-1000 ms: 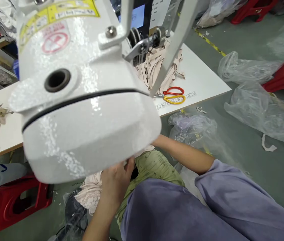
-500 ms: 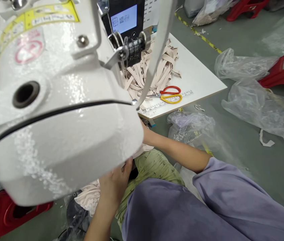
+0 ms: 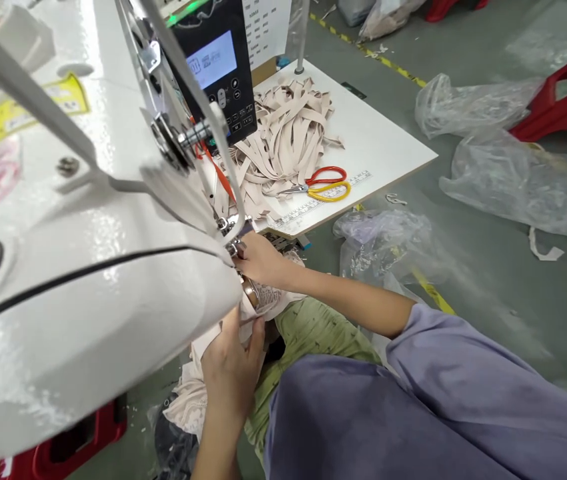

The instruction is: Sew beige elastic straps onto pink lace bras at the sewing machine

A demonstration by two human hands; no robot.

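Pale beige fabric (image 3: 269, 299), lace-trimmed in places, was held at the near right end of the sewing machine (image 3: 113, 313), partly below its head, with a bunched portion hanging down beneath the machine. The fabric's near edge was gripped by the left hand (image 3: 231, 363), its thumb and fingers closed on the material just below the machine's head. The right hand (image 3: 263, 261) was placed just beside the machine's needle area, over the far part of the same fabric; its fingertips were hidden by the metal parts there, so whether anything was gripped by them could not be told. A curved metal piece (image 3: 250, 291) was seen between the two hands, close to the machine's head. The control panel (image 3: 221, 73), its screen lit, was mounted at the far right side of the sewing machine. To the right of the machine, the white bench (image 3: 388, 150) was partly covered by a tangled heap of beige strips (image 3: 293, 127). Scissors (image 3: 328, 185) with one red and one yellow handle were laid on the bench to the right of the machine, near printed ruler markings (image 3: 308, 212). Clear plastic bags (image 3: 528, 183) were strewn on the floor (image 3: 488, 287), well to the right of the machine. A red stool (image 3: 81, 440) was partly hidden below the machine's head.
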